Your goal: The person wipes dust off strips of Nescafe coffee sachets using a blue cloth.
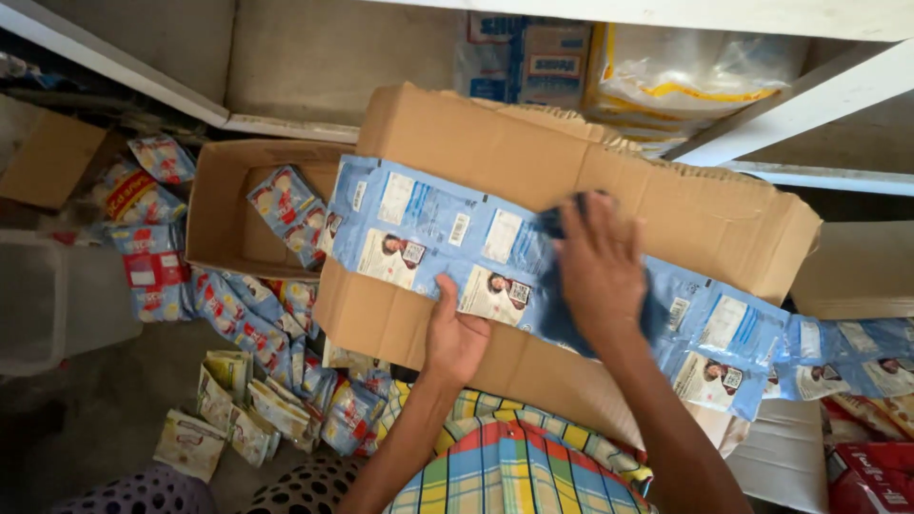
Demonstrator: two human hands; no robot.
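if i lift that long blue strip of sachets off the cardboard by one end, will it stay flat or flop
Probably flop: the blue sachet strip is a thin chain of joined packets, and past the cardboard sheet its far end already sags. It looks light for its length. The glossy film may slide, though the left hand and right hand pin it.

floor (114, 419): grey concrete, dim | shelf frame (790, 105): white beams | wall (324, 57): grey, plain | light: daylight

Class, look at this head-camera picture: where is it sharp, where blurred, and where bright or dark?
Head view: the blue sachet strip on the cardboard sheet is fairly sharp; the right hand looks slightly smeared; the plastic bag on the shelf is bright with glare; the floor at lower left lies in shadow; the shelf edges slant.
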